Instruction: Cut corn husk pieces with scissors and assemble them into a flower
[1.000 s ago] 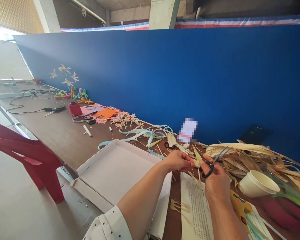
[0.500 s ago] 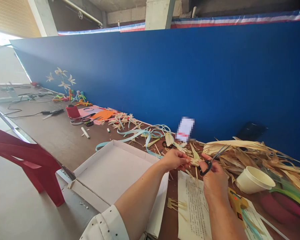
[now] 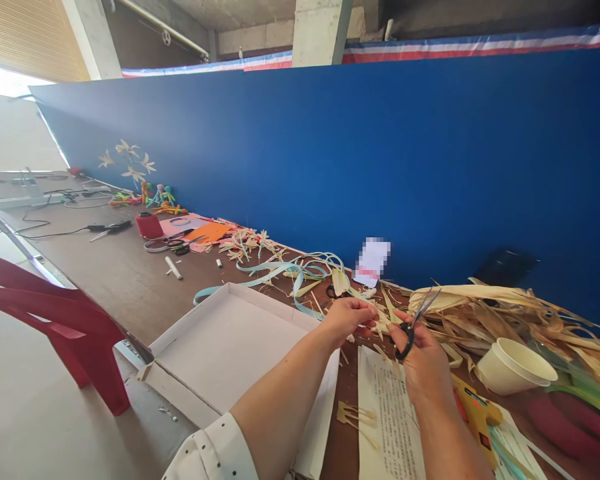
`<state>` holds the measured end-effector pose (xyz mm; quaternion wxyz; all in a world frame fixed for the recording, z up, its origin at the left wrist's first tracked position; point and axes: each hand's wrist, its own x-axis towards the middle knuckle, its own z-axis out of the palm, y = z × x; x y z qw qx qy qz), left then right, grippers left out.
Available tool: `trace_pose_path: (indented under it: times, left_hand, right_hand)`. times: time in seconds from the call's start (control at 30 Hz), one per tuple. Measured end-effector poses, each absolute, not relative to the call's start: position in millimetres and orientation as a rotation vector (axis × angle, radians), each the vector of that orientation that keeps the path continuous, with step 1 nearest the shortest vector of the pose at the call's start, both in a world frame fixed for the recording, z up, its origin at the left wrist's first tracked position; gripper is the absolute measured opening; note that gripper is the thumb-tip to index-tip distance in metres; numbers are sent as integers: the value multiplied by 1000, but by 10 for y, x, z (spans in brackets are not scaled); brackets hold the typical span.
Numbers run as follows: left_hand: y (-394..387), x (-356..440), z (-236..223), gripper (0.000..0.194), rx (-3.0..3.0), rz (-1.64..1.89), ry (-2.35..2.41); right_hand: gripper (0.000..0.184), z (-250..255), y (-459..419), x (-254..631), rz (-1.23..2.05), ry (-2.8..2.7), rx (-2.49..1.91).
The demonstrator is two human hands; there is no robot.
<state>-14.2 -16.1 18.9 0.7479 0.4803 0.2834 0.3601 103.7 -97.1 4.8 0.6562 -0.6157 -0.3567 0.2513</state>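
My left hand (image 3: 351, 320) is closed, its thumb and fingertips pinching a small pale piece of corn husk (image 3: 381, 323). My right hand (image 3: 423, 347) has its fingers wrapped round black-handled scissors (image 3: 405, 339), whose blades point up and away to the right. The right thumb and fingertips come close to the same husk piece; whether they touch it I cannot tell. Below the hands lies a printed sheet (image 3: 387, 413) with a small cut husk piece (image 3: 355, 415) at its left edge. Dried corn husks (image 3: 500, 313) are heaped beyond my right hand.
A shallow white box (image 3: 240, 347) lies left of my forearm. To the right are a cream paper cup (image 3: 515, 367) and a yellow glue gun (image 3: 477, 413). Blue ribbon (image 3: 275, 268) and husk scraps lie along the blue partition (image 3: 330, 167). A red chair (image 3: 75, 320) stands at left.
My right hand and the scissors have shifted slightly left and down, nearer my left hand. The camera view has moved a little. Both hands keep their hold.
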Motion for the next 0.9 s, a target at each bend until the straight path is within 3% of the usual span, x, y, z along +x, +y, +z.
trace_pose_path:
  times: [0.3,0.9]
  left_hand:
    - [-178,-114,124,41,1010,677,513]
    - [-173,-109,175,27,1051,821,578]
  right_hand:
    - [55,47,-954,1018,541,-748,-1306]
    - [56,73,-978,959,779,-860,-1366]
